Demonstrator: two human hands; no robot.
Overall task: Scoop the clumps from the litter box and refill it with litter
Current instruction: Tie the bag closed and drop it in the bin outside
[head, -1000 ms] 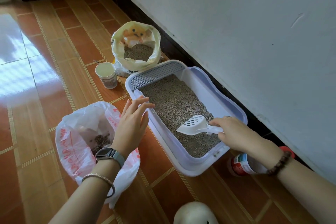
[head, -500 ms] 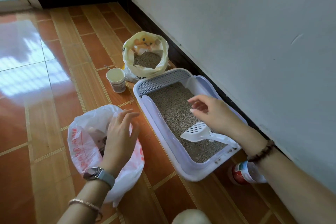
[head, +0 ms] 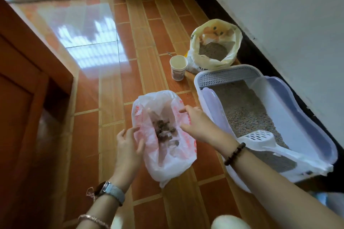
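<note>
Gripping a white plastic bag (head: 167,163) with red print, both hands hold its mouth open low over the tiled floor (head: 149,42). The left hand (head: 130,147) takes the near left rim, its fingers (head: 139,146) curled and pinching the film against the thumb. The right hand (head: 198,123) takes the right rim, its fingers (head: 183,110) bent down onto the edge and pinching it too, though motion blur softens the detail. Dark clumps (head: 164,130) lie in the bottom of the bag. The litter box (head: 210,102) sits on the floor just right of the bag, along the wall (head: 279,24), with grey litter (head: 242,106) spread inside. A white slotted scoop (head: 257,136) lies in the box at its near end, touched by neither hand. Beyond the box, an open yellow sack of litter (head: 235,46) stands upright with a paper cup (head: 178,69) just to its left. A watch (head: 111,190) is on the left wrist and a bead bracelet (head: 234,153) on the right.
</note>
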